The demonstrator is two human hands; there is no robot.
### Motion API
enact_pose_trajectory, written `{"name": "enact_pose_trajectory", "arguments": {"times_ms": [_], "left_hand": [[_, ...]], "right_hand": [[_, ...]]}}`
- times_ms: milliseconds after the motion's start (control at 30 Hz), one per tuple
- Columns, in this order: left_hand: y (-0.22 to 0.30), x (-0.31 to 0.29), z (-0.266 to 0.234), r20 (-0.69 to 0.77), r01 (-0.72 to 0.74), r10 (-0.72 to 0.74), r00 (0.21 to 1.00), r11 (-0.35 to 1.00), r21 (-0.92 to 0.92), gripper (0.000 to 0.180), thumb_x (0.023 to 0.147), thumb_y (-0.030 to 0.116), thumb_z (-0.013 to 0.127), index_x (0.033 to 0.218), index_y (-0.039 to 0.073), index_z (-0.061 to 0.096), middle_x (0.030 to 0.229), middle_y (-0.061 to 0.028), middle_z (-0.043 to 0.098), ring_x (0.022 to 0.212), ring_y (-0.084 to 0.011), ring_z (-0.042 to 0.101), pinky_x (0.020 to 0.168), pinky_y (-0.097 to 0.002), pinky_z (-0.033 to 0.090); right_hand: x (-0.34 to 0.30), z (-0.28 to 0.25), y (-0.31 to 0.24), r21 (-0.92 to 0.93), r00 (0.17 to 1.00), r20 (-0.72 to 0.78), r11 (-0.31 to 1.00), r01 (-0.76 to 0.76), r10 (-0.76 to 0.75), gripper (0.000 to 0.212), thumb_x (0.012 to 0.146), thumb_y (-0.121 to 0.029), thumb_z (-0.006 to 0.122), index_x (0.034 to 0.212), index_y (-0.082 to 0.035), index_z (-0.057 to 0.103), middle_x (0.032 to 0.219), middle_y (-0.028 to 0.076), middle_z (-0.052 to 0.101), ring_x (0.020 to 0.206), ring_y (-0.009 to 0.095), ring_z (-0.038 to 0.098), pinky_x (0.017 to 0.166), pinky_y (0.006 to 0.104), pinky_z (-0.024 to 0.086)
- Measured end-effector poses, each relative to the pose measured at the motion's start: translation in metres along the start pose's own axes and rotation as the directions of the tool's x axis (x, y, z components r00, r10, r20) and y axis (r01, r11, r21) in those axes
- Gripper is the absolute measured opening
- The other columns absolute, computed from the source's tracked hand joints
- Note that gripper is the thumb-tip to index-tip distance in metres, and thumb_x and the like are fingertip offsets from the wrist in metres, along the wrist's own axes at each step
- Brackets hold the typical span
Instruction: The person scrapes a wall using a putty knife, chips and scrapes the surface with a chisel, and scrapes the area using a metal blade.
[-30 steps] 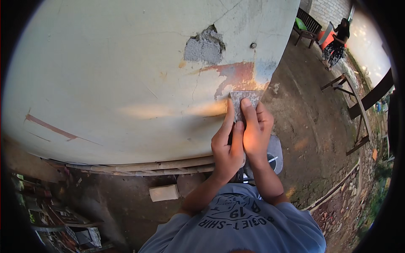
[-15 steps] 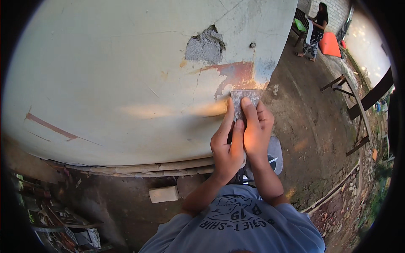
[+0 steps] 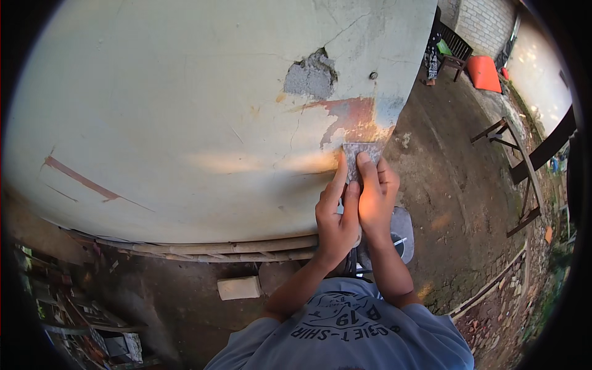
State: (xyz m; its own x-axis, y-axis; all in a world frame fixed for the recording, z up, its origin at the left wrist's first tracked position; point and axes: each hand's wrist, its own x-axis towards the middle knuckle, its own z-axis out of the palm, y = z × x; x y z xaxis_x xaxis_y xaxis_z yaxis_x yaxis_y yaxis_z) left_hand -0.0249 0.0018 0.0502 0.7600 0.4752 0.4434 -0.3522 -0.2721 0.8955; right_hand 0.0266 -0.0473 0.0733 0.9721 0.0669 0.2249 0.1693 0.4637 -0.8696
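My left hand (image 3: 337,225) and my right hand (image 3: 377,194) both grip a scraper (image 3: 354,169) with a flat, paint-specked metal blade. The right thumb presses on the blade's face, and the left fingers wrap its lower part; the handle is mostly hidden. The blade's straight edge lies against the pale wall (image 3: 172,111), just below a bare patch (image 3: 354,117) of reddish-brown and bluish old paint beside the wall's corner. Above the patch is a hole (image 3: 310,79) showing rough grey cement. Thin cracks run through the surrounding paint.
Bamboo poles (image 3: 216,250) run along the wall's foot, near a pale block (image 3: 239,288). A dark container (image 3: 399,242) stands beyond my right forearm. At the right are a wooden frame (image 3: 524,163) and an orange object (image 3: 484,73); a person (image 3: 431,58) stands partly behind the wall corner.
The view has shifted slightly, and the wall appears lower and farther right. The person in the background has moved left, partly behind the corner. Both hands keep hold of the scraper.
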Motion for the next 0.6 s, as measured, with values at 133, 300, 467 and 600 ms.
{"name": "enact_pose_trajectory", "arguments": {"times_ms": [133, 300, 467, 600], "left_hand": [[0.013, 0.008, 0.003, -0.032, -0.001, -0.003, 0.999, 0.993, -0.121, 0.047, 0.096, 0.000, 0.046, 0.143, 0.002, 0.039, 0.095, 0.0019, 0.056, 0.076, -0.0026, 0.044, 0.067, -0.0173, 0.041], [0.001, 0.002, 0.001, -0.025, -0.040, 0.039, 0.999, 0.999, -0.034, 0.047, 0.097, 0.001, 0.047, 0.144, 0.002, 0.038, 0.093, 0.0039, 0.054, 0.074, -0.0021, 0.042, 0.065, -0.0171, 0.040], [0.008, 0.004, 0.001, -0.022, -0.017, 0.014, 1.000, 0.993, -0.118, 0.048, 0.097, 0.001, 0.048, 0.143, 0.002, 0.039, 0.091, 0.0042, 0.054, 0.073, -0.0018, 0.041, 0.064, -0.0171, 0.039], [0.008, 0.007, 0.002, -0.009, -0.034, 0.033, 0.999, 0.993, -0.113, 0.047, 0.097, 0.002, 0.047, 0.143, 0.001, 0.038, 0.108, -0.0007, 0.060, 0.079, -0.0023, 0.046, 0.068, -0.0173, 0.042]], "right_hand": [[0.004, 0.008, -0.021, -0.020, 0.998, 0.058, 1.000, -0.003, 0.005, 0.018, 0.097, -0.012, 0.053, 0.086, 0.000, 0.061, 0.079, -0.003, 0.062, 0.068, 0.001, 0.049, 0.058, 0.0201, 0.040], [0.003, 0.007, -0.018, -0.034, 1.000, 0.015, 0.999, -0.021, 0.021, 0.018, 0.097, -0.012, 0.053, 0.088, 0.001, 0.062, 0.080, -0.002, 0.063, 0.069, 0.001, 0.049, 0.059, 0.0199, 0.040], [0.002, 0.005, -0.011, -0.057, 0.999, 0.032, 0.998, 0.023, -0.021, 0.018, 0.097, -0.013, 0.053, 0.092, 0.002, 0.063, 0.084, -0.001, 0.065, 0.070, 0.001, 0.051, 0.061, 0.0194, 0.041], [0.001, 0.003, -0.012, -0.026, 0.999, 0.006, 0.998, -0.051, 0.051, 0.018, 0.097, -0.013, 0.053, 0.093, 0.001, 0.063, 0.084, -0.001, 0.065, 0.070, 0.001, 0.051, 0.060, 0.0193, 0.042]]}}
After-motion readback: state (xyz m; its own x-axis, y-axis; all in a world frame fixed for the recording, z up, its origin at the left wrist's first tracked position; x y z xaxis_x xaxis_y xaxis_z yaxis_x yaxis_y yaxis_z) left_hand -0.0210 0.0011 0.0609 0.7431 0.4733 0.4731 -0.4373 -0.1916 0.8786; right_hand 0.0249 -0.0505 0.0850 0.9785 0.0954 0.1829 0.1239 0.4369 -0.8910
